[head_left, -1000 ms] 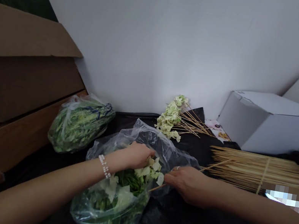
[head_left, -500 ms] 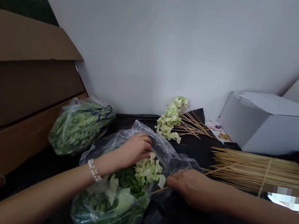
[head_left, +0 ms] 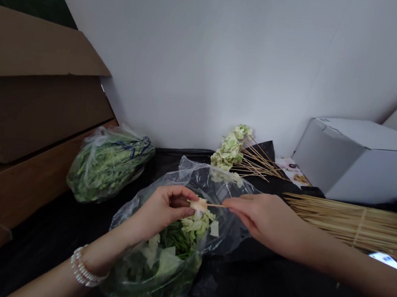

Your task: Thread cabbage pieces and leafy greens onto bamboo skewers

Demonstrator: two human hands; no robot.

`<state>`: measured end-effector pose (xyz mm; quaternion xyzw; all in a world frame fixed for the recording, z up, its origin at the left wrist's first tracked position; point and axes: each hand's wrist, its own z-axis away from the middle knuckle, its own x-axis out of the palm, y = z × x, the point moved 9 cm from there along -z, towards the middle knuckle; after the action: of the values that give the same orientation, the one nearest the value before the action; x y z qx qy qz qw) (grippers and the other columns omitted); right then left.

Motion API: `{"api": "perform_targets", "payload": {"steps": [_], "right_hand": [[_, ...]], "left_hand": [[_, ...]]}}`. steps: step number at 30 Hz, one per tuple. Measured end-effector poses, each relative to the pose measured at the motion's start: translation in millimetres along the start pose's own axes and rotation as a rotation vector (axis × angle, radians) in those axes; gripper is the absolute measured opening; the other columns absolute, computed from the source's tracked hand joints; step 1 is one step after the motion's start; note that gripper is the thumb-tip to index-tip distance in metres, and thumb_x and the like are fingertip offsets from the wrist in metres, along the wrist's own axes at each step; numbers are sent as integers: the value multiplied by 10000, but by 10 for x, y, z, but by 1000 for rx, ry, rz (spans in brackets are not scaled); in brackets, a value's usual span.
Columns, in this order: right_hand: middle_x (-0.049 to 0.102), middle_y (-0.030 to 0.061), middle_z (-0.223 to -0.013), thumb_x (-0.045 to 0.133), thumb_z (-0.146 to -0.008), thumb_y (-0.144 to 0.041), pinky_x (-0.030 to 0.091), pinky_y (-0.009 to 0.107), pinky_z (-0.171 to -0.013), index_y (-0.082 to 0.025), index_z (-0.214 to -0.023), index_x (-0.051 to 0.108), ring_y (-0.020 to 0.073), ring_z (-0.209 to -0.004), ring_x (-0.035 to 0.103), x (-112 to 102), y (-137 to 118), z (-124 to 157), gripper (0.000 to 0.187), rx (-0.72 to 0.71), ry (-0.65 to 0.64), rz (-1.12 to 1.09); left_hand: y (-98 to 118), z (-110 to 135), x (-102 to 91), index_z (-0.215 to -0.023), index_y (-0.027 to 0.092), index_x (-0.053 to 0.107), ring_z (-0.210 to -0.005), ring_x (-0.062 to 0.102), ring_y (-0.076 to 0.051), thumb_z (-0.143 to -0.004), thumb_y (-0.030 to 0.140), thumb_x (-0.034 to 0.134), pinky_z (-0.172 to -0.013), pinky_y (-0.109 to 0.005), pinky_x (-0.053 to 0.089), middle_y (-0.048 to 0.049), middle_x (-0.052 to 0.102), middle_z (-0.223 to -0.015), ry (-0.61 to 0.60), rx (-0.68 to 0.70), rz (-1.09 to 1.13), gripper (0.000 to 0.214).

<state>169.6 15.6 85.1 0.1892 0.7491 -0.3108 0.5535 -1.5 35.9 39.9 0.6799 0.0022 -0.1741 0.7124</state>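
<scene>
My left hand (head_left: 168,211) pinches a pale cabbage leaf piece (head_left: 199,205) between thumb and fingers. From the other side, my right hand (head_left: 254,213) grips a thin wooden skewer (head_left: 216,205), whose far end meets the leaf piece. Whether the point has gone through, I cannot tell. Both hands hover over an open clear plastic bag (head_left: 146,293), which holds torn cabbage leaves (head_left: 195,229) on top and green leafy vegetables (head_left: 168,235) beneath.
Behind the bag lie several skewers threaded with cabbage (head_left: 230,151). A tied bag of greens (head_left: 107,165) sits at left by a cardboard box (head_left: 39,49). At right are a skewer bundle (head_left: 343,217), a lit phone (head_left: 389,261) and a white box (head_left: 365,162).
My left hand has come up out of the bag with a cabbage leaf piece. My right hand has raised the skewer, bringing its end to the leaf.
</scene>
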Motion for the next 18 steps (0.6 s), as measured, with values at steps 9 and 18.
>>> {"api": "perform_targets", "payload": {"steps": [9,18], "right_hand": [[676,32,-791,467,-930,-183,268,267,-528,-215,-968,675,150,-631,600,134,-40,46,214,-4,15,129],[677,23,-791,495,-918,-185,200,289,-516,-230,-977,665,162,-639,608,180,15,87,185,61,-39,174]], "left_hand": [[12,49,-44,-1064,176,679,-822,635,-163,-658,184,741,-807,-331,532,-26,660,-886,128,77,-86,411],[-42,58,56,-879,187,619,-828,623,-176,-679,208,699,-714,-285,524,-35,657,-871,116,78,-172,217]]}}
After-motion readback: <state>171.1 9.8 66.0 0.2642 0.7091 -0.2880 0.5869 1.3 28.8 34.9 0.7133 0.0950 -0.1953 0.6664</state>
